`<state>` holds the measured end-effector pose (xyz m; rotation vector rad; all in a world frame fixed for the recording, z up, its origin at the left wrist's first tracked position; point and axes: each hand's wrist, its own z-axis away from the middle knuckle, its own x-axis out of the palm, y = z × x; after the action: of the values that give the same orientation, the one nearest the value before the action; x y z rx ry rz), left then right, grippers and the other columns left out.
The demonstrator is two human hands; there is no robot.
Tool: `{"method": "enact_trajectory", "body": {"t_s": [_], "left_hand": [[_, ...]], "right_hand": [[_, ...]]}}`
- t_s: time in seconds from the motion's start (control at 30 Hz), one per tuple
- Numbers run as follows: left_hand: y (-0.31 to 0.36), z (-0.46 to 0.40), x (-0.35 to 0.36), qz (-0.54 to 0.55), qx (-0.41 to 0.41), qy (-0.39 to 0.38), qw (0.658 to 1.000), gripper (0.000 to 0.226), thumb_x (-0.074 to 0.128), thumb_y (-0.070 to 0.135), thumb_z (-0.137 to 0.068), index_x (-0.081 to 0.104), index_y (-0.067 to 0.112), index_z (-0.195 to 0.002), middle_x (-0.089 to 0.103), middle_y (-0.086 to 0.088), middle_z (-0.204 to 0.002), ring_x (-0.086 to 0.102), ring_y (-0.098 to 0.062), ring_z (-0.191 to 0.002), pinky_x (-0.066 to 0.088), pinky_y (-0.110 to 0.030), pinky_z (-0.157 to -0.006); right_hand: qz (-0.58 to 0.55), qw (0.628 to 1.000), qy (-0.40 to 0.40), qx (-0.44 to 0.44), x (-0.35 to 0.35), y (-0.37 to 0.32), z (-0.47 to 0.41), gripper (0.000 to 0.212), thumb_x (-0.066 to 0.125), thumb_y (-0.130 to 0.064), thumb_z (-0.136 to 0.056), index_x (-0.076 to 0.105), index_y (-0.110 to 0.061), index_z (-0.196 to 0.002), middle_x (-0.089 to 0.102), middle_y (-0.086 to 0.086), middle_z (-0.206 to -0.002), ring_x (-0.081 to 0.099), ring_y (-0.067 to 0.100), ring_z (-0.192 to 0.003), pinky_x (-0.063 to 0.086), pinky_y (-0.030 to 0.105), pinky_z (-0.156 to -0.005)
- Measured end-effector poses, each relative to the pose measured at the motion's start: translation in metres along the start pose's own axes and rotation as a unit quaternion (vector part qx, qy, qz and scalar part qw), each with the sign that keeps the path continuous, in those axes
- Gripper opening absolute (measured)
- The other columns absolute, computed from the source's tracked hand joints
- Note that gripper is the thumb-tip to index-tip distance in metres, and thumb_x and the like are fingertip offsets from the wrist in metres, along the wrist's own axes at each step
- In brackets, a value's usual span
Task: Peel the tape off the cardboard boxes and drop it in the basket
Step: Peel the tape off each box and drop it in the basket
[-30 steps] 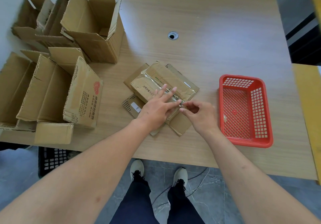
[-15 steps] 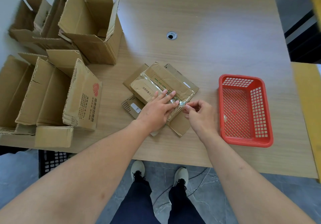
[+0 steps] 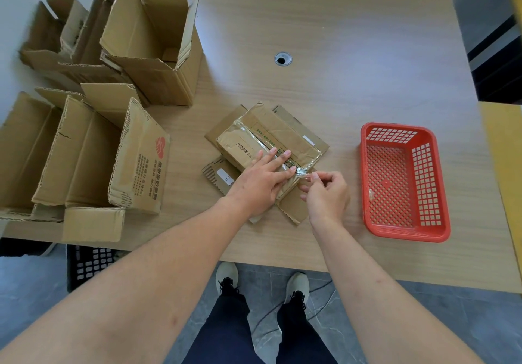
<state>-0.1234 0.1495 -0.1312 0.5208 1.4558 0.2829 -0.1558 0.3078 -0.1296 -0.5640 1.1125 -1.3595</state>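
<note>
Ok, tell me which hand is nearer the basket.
Right. The right hand pinches the tape at the flattened box's edge, just left of the basket. The left hand presses the box beyond it, farther away.

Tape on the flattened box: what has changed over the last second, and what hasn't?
The right hand has gone from picking at the tape's end to pinching it, and has drawn back a little toward the red basket, lifting a short clear strip off the flattened box. The left hand stays pressed flat on the box. Basket and open boxes have not moved.
</note>
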Motion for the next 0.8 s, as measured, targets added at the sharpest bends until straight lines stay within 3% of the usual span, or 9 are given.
{"method": "enact_trajectory", "body": {"t_s": [0.1,0.2,0.33,0.5,0.73,0.8], "left_hand": [[-0.002,0.000,0.001,-0.001,0.007,0.001,1.000,0.039,0.051,0.022,-0.106,0.057,0.024,-0.145,0.029,-0.003,-0.165,0.017,-0.031,-0.156,0.003,-0.039,-0.127],[-0.003,0.000,0.002,-0.002,0.009,0.002,1.000,0.040,0.052,0.020,-0.105,0.056,0.024,-0.145,0.028,-0.003,-0.165,0.017,-0.030,-0.156,0.003,-0.040,-0.127],[-0.003,0.000,0.002,-0.004,0.013,0.005,1.000,0.039,0.054,0.019,-0.105,0.059,0.024,-0.143,0.031,-0.004,-0.164,0.020,-0.031,-0.155,0.005,-0.039,-0.126],[-0.003,0.000,0.002,0.001,0.012,0.008,1.000,0.037,0.055,0.019,-0.104,0.062,0.023,-0.141,0.033,-0.004,-0.163,0.021,-0.032,-0.154,0.008,-0.042,-0.127],[-0.002,0.001,0.002,0.041,-0.005,0.021,0.999,0.036,0.054,0.019,-0.105,0.062,0.023,-0.140,0.035,-0.002,-0.162,0.021,-0.029,-0.155,0.004,-0.035,-0.127],[-0.003,0.001,0.001,0.050,-0.004,0.020,0.999,0.036,0.054,0.020,-0.105,0.062,0.023,-0.140,0.036,-0.001,-0.162,0.021,-0.027,-0.155,0.004,-0.034,-0.126]], "right_hand": [[0.054,0.998,-0.023,-0.002,-0.002,-0.006,-0.003,0.008,0.058,-0.020,-0.098,0.059,-0.022,-0.090,0.075,-0.010,-0.083,0.073,0.019,-0.054,0.060,0.051,-0.070],[0.081,0.996,-0.029,0.001,-0.004,-0.014,-0.006,0.008,0.057,-0.021,-0.097,0.059,-0.023,-0.089,0.075,-0.009,-0.084,0.072,0.020,-0.052,0.060,0.053,-0.075],[0.252,0.961,-0.016,-0.108,-0.009,-0.022,-0.013,0.008,0.065,-0.024,-0.094,0.063,-0.024,-0.086,0.071,-0.008,-0.081,0.072,0.024,-0.075,0.057,0.042,-0.077],[0.322,0.934,-0.007,-0.158,-0.008,-0.036,-0.022,0.003,0.069,-0.022,-0.090,0.071,-0.020,-0.088,0.074,0.000,-0.089,0.067,0.025,-0.090,0.050,0.035,-0.076],[0.321,0.877,-0.191,-0.303,-0.029,-0.050,-0.039,0.006,0.077,-0.017,-0.088,0.081,-0.020,-0.093,0.077,-0.003,-0.087,0.068,0.014,-0.080,0.053,0.031,-0.080],[0.329,0.846,-0.254,-0.333,-0.032,-0.050,-0.043,0.015,0.079,-0.016,-0.088,0.082,-0.020,-0.102,0.075,-0.002,-0.092,0.060,0.005,-0.076,0.045,0.013,-0.076]]}}
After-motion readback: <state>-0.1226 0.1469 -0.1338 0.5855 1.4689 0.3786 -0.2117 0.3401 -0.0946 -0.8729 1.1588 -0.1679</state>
